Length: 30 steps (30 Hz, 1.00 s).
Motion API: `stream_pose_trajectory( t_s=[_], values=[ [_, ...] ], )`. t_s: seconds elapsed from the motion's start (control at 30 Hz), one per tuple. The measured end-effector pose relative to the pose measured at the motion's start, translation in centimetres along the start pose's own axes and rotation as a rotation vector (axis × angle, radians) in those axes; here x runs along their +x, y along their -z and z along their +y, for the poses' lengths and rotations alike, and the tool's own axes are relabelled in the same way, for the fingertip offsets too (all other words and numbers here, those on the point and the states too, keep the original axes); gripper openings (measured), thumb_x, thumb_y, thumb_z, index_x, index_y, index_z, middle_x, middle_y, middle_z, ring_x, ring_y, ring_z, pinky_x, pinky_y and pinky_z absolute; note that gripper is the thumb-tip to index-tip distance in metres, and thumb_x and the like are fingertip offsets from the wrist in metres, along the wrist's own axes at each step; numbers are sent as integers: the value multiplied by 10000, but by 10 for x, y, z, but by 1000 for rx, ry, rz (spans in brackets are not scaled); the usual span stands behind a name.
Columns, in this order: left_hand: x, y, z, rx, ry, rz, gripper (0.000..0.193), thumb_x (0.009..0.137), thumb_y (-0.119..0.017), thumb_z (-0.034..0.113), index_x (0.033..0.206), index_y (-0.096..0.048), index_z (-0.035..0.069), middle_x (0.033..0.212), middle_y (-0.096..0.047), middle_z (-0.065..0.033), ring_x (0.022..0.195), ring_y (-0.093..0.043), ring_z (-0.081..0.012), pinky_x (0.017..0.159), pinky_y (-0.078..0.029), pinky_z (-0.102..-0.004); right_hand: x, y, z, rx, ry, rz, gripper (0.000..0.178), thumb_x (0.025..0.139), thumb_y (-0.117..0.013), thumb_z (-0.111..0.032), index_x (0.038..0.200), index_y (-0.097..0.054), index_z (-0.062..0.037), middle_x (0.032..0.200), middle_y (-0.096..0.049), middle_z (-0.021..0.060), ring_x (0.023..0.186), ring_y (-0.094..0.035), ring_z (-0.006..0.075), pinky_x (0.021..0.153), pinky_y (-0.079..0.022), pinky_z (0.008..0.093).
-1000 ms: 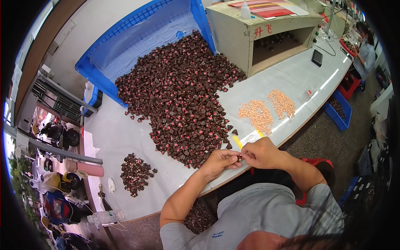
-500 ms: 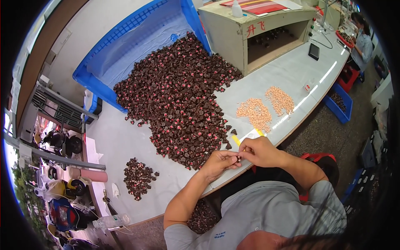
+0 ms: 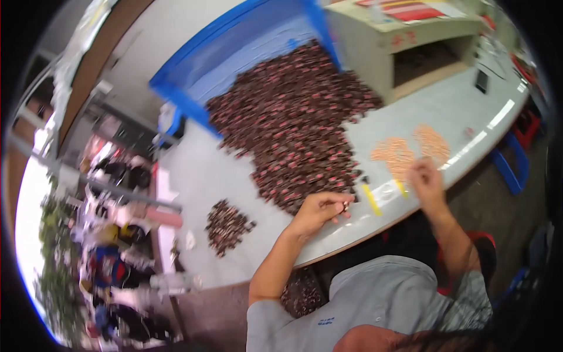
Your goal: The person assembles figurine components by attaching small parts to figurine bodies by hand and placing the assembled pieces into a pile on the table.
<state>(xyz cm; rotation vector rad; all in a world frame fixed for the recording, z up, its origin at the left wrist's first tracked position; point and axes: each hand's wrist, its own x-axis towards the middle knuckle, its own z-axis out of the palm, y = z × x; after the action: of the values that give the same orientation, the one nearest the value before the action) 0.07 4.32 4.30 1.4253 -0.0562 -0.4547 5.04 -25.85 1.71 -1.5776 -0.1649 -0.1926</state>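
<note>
Between the thumb and fingers of my left hand (image 3: 319, 212) is a small dark part (image 3: 346, 206) with a pale bit showing on it. This hand is closed, low over the table beside the near edge of the large heap of dark and pink parts (image 3: 299, 135). My right hand (image 3: 427, 180) is over the near side of two patches of tiny pale-orange pieces (image 3: 392, 154). Its fingers look curled but are smeared by motion, so whether they hold a piece is unclear.
A blue bin (image 3: 176, 76) lies tipped behind the heap. A smaller pile of parts (image 3: 226, 227) sits at left. Yellow tape strips (image 3: 372, 200) mark the table (image 3: 281, 246) near my hands. An open-fronted box (image 3: 375, 58) and a dark phone-like device (image 3: 481, 81) stand far right.
My hands have come apart: the right has moved right and away from me to the pale pieces, while the left keeps the small part. The whole view has shifted and blurred.
</note>
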Motion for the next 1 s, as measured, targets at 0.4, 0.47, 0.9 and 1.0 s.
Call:
stream_pose_trajectory(
  t_s=[0.4,0.47,0.9,1.0],
  values=[
    [-136,157,-11,1662,174,1256,358,824,-683,92,1172,-624,33,1019,-689,-135,1047,-581,-342,860,-486,-450,16,45,22,-130,77,48,68,965,-594,-66,940,-532,-54,778,-464,-74,677,-394,9,601,-323,179],
    [-129,152,-15,1607,-42,1166,359,813,-703,88,1160,-625,38,1024,-679,-133,1036,-587,-328,848,-491,-436,15,43,24,-149,76,43,72,959,-600,-59,942,-531,-48,789,-479,-69,683,-410,9,614,-341,175],
    [-64,102,-29,1185,-246,597,278,811,-749,69,1061,-633,30,1051,-594,-135,926,-641,-285,803,-527,-342,2,38,8,-188,94,2,62,926,-598,-3,918,-545,-34,753,-503,-50,656,-453,18,596,-359,187],
    [-66,102,-37,1246,-345,693,257,828,-742,105,1046,-626,31,1038,-639,-166,946,-646,-329,780,-517,-378,0,40,15,-211,86,30,75,902,-634,-10,909,-565,-39,735,-537,-37,648,-494,22,584,-383,199]
  ],
)
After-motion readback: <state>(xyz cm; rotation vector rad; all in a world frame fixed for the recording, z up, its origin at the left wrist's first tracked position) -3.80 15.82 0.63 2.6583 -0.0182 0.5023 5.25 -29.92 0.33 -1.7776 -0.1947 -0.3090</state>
